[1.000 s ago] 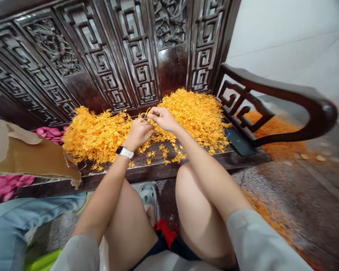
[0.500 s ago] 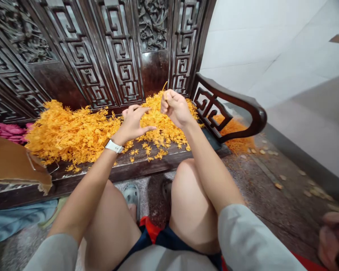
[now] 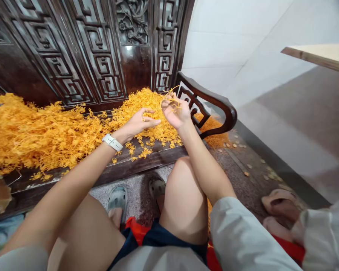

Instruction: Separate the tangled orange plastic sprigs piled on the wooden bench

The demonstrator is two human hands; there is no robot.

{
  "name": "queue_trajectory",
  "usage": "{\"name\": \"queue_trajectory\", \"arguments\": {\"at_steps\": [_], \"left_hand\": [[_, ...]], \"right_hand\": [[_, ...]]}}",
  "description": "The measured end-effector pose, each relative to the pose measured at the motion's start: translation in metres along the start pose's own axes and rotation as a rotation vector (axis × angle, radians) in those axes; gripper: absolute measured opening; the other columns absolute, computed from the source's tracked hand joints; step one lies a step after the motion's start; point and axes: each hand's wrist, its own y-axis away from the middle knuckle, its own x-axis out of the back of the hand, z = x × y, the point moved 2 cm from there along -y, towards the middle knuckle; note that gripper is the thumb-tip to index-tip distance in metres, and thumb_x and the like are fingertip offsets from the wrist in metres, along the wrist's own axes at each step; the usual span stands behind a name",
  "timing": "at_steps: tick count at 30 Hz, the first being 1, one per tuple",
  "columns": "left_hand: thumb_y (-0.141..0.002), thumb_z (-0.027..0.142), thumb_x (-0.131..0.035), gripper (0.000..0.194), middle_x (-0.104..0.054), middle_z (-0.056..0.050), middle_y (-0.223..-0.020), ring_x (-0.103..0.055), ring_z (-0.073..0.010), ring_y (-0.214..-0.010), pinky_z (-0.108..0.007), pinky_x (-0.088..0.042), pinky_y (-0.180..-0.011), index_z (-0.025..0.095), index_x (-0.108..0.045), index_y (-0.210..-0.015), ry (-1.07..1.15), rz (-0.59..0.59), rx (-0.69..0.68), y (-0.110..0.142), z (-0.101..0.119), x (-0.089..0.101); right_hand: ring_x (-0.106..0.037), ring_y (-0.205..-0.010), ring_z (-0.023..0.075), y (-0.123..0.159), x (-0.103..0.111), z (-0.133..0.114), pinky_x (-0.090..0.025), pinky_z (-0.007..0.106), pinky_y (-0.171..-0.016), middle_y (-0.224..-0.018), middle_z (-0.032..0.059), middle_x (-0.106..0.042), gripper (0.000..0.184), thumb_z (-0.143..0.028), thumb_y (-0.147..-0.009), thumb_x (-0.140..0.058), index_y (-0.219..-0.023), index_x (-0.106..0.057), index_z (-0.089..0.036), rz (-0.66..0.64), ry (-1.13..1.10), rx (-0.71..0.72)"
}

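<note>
Several thin orange plastic stems (image 3: 172, 101) lie across the loosely curled fingers and palm of my right hand (image 3: 178, 114). Just to its left is my left hand (image 3: 138, 122), wearing a white watch band, its thumb and fingers apart with nothing visible between them. Beneath both hands spreads a pile of small orange plastic flower heads (image 3: 147, 99) on the dark wooden bench (image 3: 141, 162). A larger heap of orange sprigs with stems (image 3: 53, 139) covers the bench to the left.
The carved bench back (image 3: 137, 71) rises behind the piles, and a curved armrest (image 3: 220, 101) bounds the right end. Past it, orange stems (image 3: 214, 131) are heaped on the floor. Another person's sandalled foot (image 3: 282, 205) is at right. A wooden board edge (image 3: 316, 56) juts in.
The view has turned right, bringing in more of the other person and the board. My right hand has loosened from a fist, showing stems on its palm; my left remains open.
</note>
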Motion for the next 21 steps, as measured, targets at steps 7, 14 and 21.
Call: {"name": "queue_trajectory", "arguments": {"at_steps": [7,14,21], "left_hand": [[-0.074,0.041,-0.095,0.039,-0.063,-0.002,-0.08,-0.049,-0.0107,-0.062,-0.027,-0.041,-0.058,0.017,-0.07,-0.093,0.21,-0.018,0.085,-0.009,-0.018,-0.002],[-0.085,0.052,-0.083,0.041,-0.067,-0.008,-0.068,-0.052,-0.0137,-0.06,-0.023,-0.041,-0.051,0.017,-0.071,-0.067,0.087,-0.071,0.151,-0.014,-0.02,0.007],[-0.094,0.049,-0.076,0.032,-0.077,-0.011,-0.099,-0.07,-0.0186,-0.081,-0.029,-0.059,-0.067,0.019,-0.077,-0.105,0.469,0.209,0.072,-0.012,-0.027,0.046]], "right_hand": [[-0.067,-0.089,0.0183,0.007,-0.021,0.007,-0.057,0.032,-0.084,-0.09,0.0051,-0.074,0.047,-0.066,-0.099,-0.059,-0.104,-0.074,-0.021,-0.091,0.14,-0.167],[-0.065,-0.093,0.0221,-0.007,-0.019,0.011,-0.054,0.034,-0.08,-0.088,0.0082,-0.073,0.059,-0.079,-0.089,-0.061,-0.099,-0.072,-0.022,-0.007,0.494,-0.034],[-0.046,-0.067,0.014,-0.003,-0.011,0.009,-0.041,0.029,-0.063,-0.073,0.0007,-0.055,0.039,-0.055,-0.099,-0.06,-0.077,-0.06,-0.024,0.096,0.762,0.346]]}}
